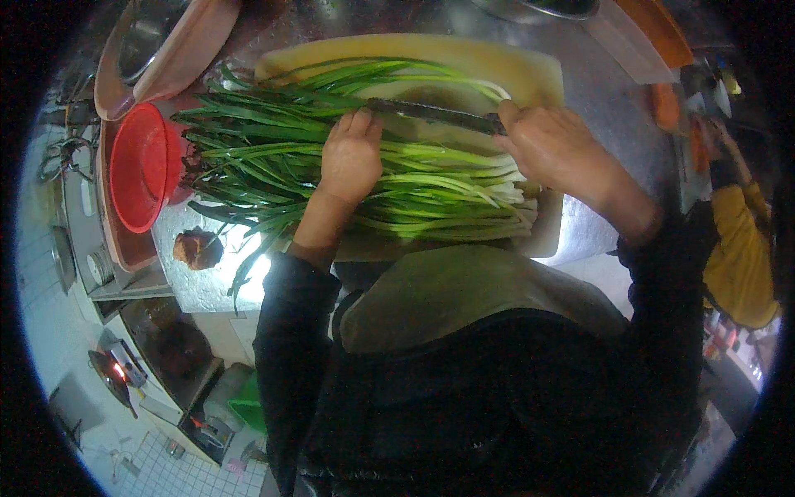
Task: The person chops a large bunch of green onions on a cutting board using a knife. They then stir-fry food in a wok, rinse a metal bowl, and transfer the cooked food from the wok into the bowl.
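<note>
A large bunch of green onions [447,186] lies across a yellowish cutting board [534,74], white ends to the right and dark leaves to the left. My right hand [553,143] grips the handle of a knife [435,115]. Its dark blade points left over the board, between a few stalks at the back and the main bunch. On the leafy part, my left hand [353,149] has its fingers together and curled over the greens, close to the blade's tip. What lies under its palm is hidden.
Left of the leaves stand a red plastic bowl [140,168] and a pinkish tub [186,50]. A brown lump [197,247] rests on the metal table [217,292]. Plastic containers [640,43] stand at back right. Another person in a yellow top [739,255] works at far right.
</note>
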`<action>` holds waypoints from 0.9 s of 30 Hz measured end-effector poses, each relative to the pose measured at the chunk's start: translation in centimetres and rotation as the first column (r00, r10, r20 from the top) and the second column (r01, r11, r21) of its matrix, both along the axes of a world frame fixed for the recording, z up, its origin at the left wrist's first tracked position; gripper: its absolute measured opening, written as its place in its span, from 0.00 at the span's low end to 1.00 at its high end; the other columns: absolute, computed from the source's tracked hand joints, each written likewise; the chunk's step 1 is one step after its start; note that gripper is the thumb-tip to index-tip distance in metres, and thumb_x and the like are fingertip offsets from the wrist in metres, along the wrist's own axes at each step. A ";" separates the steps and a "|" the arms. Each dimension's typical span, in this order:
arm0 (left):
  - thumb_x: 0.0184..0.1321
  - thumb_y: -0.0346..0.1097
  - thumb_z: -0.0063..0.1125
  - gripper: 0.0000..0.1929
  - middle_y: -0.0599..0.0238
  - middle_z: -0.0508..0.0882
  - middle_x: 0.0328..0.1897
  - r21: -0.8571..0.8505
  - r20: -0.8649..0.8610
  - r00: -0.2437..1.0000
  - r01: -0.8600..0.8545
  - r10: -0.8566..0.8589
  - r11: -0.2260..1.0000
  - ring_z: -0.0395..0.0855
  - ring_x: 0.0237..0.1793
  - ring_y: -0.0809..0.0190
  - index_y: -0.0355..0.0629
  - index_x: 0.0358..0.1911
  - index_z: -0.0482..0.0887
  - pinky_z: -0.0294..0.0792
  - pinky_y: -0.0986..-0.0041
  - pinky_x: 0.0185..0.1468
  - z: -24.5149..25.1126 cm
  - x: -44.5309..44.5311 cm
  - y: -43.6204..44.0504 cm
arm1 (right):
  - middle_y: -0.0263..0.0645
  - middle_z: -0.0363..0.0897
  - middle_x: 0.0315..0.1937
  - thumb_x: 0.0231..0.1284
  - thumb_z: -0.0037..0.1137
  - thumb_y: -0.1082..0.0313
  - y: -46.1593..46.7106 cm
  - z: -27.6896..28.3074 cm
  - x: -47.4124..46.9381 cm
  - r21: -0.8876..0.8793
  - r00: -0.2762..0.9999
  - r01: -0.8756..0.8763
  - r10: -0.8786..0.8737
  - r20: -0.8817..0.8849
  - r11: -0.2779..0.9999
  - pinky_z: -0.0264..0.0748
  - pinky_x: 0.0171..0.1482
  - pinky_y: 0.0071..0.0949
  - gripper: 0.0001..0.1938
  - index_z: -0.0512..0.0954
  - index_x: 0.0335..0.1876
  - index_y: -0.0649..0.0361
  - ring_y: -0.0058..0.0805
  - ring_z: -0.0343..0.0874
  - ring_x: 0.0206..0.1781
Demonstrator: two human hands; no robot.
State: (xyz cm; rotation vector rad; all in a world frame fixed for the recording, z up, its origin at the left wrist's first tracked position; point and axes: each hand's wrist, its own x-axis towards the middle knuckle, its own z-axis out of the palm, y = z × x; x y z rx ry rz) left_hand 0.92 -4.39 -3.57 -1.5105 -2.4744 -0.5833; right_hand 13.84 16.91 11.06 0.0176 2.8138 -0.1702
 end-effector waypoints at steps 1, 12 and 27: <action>0.42 0.27 0.49 0.11 0.56 0.75 0.40 -0.008 0.025 1.000 -0.008 0.008 1.000 0.73 0.41 0.51 0.38 0.32 0.77 0.68 0.62 0.44 -0.1 0.0 0.0 | 0.52 0.75 0.23 0.57 0.49 0.62 0.0 0.0 -0.1 0.013 1.000 -0.024 0.024 -0.005 1.000 0.70 0.35 0.45 0.13 0.68 0.37 0.65 0.51 0.76 0.30; 0.42 0.26 0.49 0.10 0.56 0.76 0.42 -0.007 0.028 0.999 -0.029 0.029 1.000 0.74 0.41 0.50 0.37 0.32 0.77 0.70 0.64 0.45 -0.3 0.0 0.1 | 0.55 0.74 0.23 0.53 0.52 0.67 1.3 -0.7 -2.2 -0.102 0.994 -0.104 0.105 0.007 0.989 0.71 0.35 0.44 0.11 0.71 0.33 0.69 0.54 0.76 0.33; 0.43 0.27 0.49 0.09 0.60 0.76 0.37 0.033 -0.019 0.999 -0.050 0.051 0.998 0.74 0.37 0.53 0.39 0.31 0.78 0.70 0.65 0.41 -0.1 -0.1 0.5 | 0.51 0.76 0.30 0.49 0.53 0.69 5.4 -0.7 -0.3 -0.024 0.987 -0.159 0.158 -0.040 0.987 0.71 0.38 0.44 0.14 0.70 0.41 0.67 0.50 0.76 0.37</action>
